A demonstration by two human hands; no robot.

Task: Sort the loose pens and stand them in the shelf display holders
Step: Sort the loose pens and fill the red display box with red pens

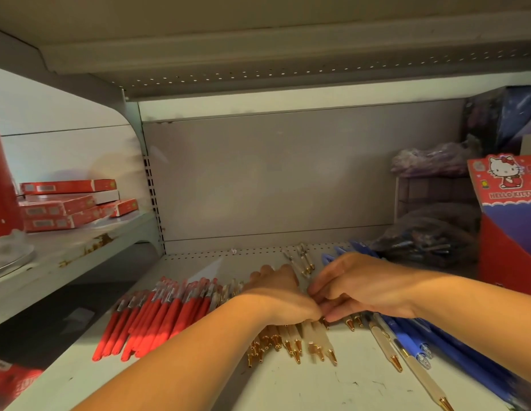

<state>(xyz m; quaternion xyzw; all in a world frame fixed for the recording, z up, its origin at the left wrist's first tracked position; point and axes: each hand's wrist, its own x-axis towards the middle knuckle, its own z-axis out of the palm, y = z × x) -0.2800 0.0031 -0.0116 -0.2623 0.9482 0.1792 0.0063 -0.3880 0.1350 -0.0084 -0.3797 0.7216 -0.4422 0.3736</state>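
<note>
Loose pens lie in rows on the white shelf (302, 387). Red pens (157, 318) are grouped at the left, cream pens with gold tips (291, 339) in the middle, blue pens (430, 342) at the right. My left hand (276, 295) lies palm down over the cream pens, fingers curled around some of them. My right hand (362, 286) is beside it, thumb and fingers pinching cream pens where the two hands meet. A few more cream pens (302, 259) lie farther back. The pen bodies under both hands are hidden.
A red Hello Kitty display box (507, 221) stands at the right edge. Behind it lie a bag of dark pens (427, 244) and purple packs (430, 158). Red flat boxes (68, 203) are stacked on the neighbouring shelf to the left. The grey back panel (270, 176) closes the rear.
</note>
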